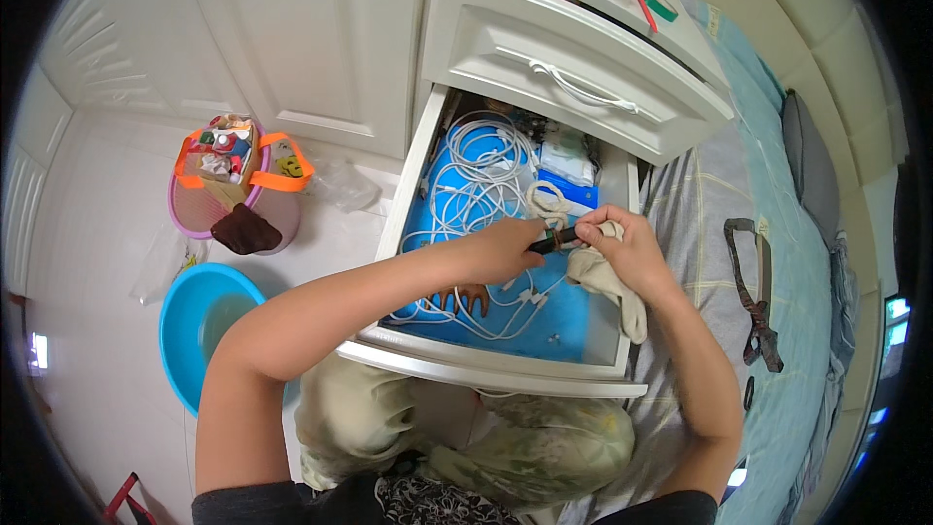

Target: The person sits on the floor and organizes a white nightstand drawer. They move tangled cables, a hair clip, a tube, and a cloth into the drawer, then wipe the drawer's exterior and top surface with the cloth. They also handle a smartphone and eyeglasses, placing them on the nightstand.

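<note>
Over the open drawer (510,359), my left hand (510,248) is closed around one end of a dark, rod-like object (560,239) with a brownish band around it. My right hand (619,240) pinches its other end and also holds a cream cloth (609,281), which hangs down at the drawer's right side. A cream cord (545,203) lies looped just beyond my fingers. White cables (485,160) lie coiled on the drawer's blue lining, with more strands below my left forearm. A brown wooden claw-shaped piece (470,299) shows partly beneath that forearm.
Above is another drawer front (576,73) with a white handle. Packets (568,160) lie at the back of the open drawer. On the left floor stand a blue basin (178,339) and a pink basket (193,211) holding items. A bed (787,292) with a patterned strap (758,321) borders the right.
</note>
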